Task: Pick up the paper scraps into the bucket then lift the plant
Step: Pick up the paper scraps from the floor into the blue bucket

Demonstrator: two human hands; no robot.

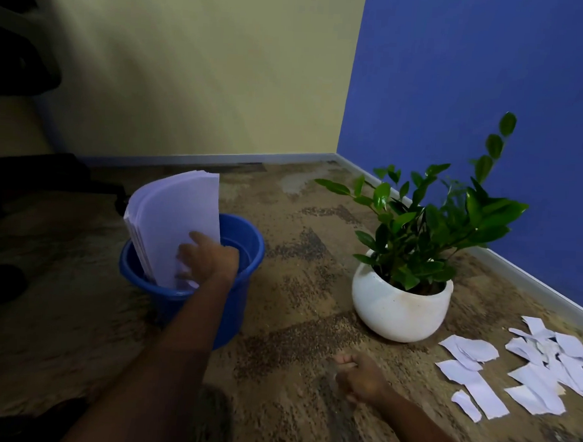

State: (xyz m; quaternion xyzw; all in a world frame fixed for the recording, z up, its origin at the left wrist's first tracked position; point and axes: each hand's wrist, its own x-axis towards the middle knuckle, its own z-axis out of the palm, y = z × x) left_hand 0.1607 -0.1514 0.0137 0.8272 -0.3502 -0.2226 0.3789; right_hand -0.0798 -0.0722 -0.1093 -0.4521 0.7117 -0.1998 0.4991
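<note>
Your left hand (209,255) reaches down inside the blue bucket (248,239), fingers spread flat against the stack of white sheets (172,214) that stands on edge there. This probably keeps the stack leaning back so there is room for what goes in. Your right hand (361,376) is curled into a loose fist low over the floor (295,322), with no paper visible in it. The paper scraps (529,368) lie scattered well to its right, and the plant (428,234) in its white pot (397,307) stands just beyond it, untouched.
</note>
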